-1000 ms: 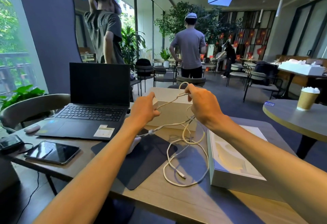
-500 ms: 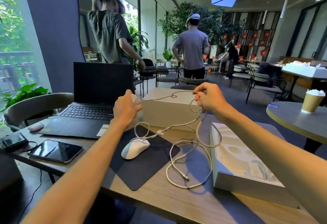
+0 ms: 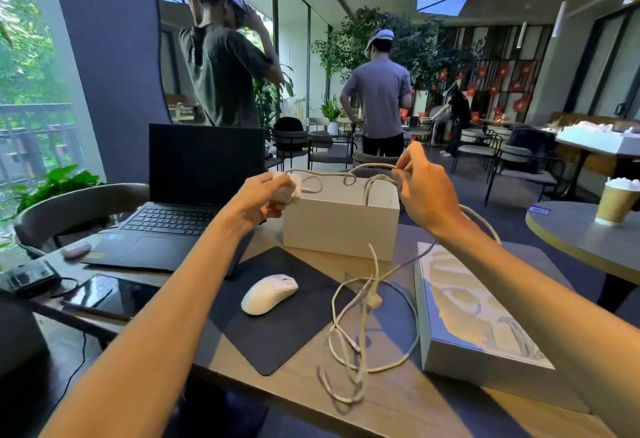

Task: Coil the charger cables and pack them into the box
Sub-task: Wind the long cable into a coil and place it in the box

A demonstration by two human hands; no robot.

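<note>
A white charger cable (image 3: 360, 320) hangs in tangled loops from my hands down onto the table. My left hand (image 3: 268, 191) is closed around the white charger plug at the cable's end, just left of the open white box (image 3: 339, 226). My right hand (image 3: 420, 181) pinches the cable above the box's right rim, with a stretch of cable strung between both hands over the opening. The loose end lies blurred near the table's front edge.
A white mouse (image 3: 269, 294) sits on a dark mouse pad (image 3: 277, 337). A laptop (image 3: 180, 216) stands open at left, a phone (image 3: 107, 295) in front of it. A flat white lid (image 3: 481, 326) lies at right. Two people stand behind the table.
Both hands have risen and spread apart above the box, pulling the cable up. The hanging loops have lifted and swung, and the mouse is now fully uncovered.
</note>
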